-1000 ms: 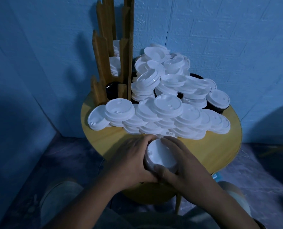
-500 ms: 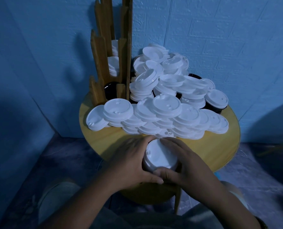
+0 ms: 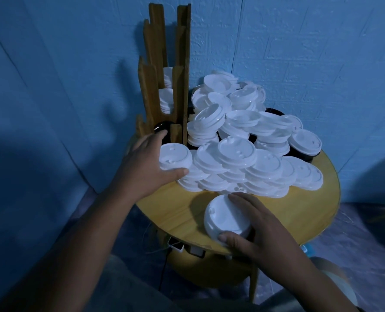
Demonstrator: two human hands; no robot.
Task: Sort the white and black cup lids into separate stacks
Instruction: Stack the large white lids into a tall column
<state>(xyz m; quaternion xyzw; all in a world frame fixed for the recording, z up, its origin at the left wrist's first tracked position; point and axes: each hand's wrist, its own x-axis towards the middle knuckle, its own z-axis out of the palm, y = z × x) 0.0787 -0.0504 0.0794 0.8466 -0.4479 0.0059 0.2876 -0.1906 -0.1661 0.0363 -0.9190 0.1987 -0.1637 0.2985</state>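
Observation:
A big heap of white cup lids (image 3: 238, 140) covers the back of the round wooden table (image 3: 299, 212). A few black lids (image 3: 274, 111) peek out under and behind the heap. At the heap's left edge my left hand (image 3: 148, 167) grips a short stack of white lids (image 3: 175, 157), thumb on its near rim. Near the table's front edge my right hand (image 3: 252, 224) holds another stack of white lids (image 3: 225, 217), thumb at its front and fingers laid over its right side.
A tall wooden lid rack (image 3: 178, 70) stands at the table's back left, with white lids in its upper slots and a black lid (image 3: 161, 129) at its base. Blue walls close in behind and left. A power strip (image 3: 182, 247) hangs under the table.
My left hand left the front stack and reached up left to the stack at the heap's edge. My right hand stayed on the front stack. The camera moved closer.

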